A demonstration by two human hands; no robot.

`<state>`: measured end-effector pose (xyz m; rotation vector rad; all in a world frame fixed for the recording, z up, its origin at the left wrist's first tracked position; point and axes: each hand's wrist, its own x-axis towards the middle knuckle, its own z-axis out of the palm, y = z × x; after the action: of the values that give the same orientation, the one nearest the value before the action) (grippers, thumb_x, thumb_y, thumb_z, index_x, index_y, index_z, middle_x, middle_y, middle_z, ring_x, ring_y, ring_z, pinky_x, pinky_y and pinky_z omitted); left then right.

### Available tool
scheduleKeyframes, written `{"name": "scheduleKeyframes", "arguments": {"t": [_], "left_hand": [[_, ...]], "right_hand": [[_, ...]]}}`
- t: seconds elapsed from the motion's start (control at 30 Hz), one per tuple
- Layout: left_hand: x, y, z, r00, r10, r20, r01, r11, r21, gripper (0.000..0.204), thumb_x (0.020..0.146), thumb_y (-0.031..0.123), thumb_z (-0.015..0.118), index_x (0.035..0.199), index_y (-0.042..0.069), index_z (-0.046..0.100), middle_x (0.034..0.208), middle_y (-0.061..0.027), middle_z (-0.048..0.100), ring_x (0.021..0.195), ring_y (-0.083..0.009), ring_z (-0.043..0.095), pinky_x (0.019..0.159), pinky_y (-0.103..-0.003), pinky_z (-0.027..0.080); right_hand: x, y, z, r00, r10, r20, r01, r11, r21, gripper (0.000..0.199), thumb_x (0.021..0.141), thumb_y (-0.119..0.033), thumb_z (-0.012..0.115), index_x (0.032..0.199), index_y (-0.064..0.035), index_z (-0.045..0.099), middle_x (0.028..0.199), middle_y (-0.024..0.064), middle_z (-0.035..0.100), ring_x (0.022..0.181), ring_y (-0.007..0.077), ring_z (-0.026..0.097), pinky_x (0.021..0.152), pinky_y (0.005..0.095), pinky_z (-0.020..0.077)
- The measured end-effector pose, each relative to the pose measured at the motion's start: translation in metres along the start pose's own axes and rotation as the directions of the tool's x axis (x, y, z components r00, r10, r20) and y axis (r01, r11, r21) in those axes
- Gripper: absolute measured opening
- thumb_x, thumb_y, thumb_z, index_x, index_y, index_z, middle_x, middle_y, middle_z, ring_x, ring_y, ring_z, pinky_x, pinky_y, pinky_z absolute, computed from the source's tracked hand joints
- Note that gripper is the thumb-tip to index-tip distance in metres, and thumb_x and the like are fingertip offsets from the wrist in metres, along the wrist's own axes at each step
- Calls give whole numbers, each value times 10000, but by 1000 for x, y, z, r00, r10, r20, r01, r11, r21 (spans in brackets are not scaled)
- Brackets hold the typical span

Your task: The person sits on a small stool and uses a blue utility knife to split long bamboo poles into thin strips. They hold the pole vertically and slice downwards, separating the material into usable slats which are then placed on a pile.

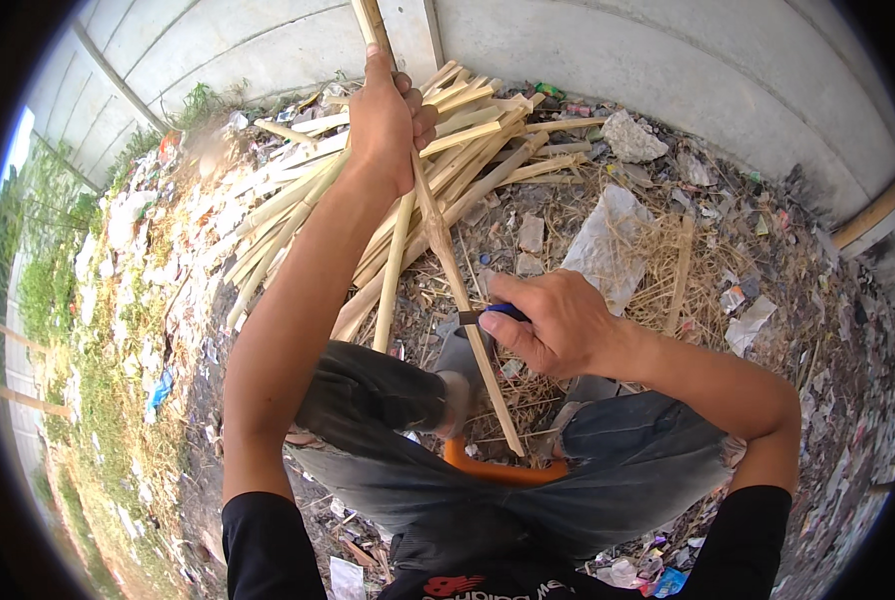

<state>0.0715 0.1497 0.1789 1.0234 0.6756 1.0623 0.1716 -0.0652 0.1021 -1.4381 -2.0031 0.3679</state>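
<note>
My left hand [380, 125] is wrapped round the upper part of a long bamboo strip [434, 225], thumb lying along it. The strip slants down from the top of the view, and its lower end hangs between my knees. In my right hand [563, 325] is a knife [503, 312] with a blue handle, the fingers closed round it. Its short dark blade lies across the strip, touching it below the middle. Behind my left forearm, a pile of split bamboo strips [475, 185] lies on the ground, partly hidden by the arm.
A grey concrete wall [608, 50] rises behind the pile. A pale stone lump [633, 138], a crumpled white sheet [608, 240] and dry straw lie to the right. Litter covers the ground. An orange curved plastic thing [508, 470] shows between my legs. Green plants [53, 280] grow at the left.
</note>
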Motion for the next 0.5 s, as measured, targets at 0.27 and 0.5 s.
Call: {"name": "scheduleKeyframes", "arguments": {"t": [0.27, 0.5], "left_hand": [[-8, -28, 23, 990, -91, 108, 84, 994, 74, 495, 1069, 569, 389, 808, 149, 387, 584, 50, 262, 469, -100, 291, 417, -277, 231], [-6, -26, 29, 987, -79, 137, 68, 994, 84, 504, 1059, 589, 391, 798, 157, 389, 581, 47, 265, 468, -106, 283, 422, -286, 228]], "right_hand": [[20, 11, -35, 995, 98, -19, -100, 962, -255, 485, 1027, -461, 535, 761, -67, 626, 561, 188, 597, 581, 438, 637, 563, 543, 505], [17, 17, -30, 997, 68, 24, -60, 968, -246, 503, 1029, -477, 531, 759, -73, 662, 552, 186, 593, 577, 430, 646, 563, 537, 516]]}}
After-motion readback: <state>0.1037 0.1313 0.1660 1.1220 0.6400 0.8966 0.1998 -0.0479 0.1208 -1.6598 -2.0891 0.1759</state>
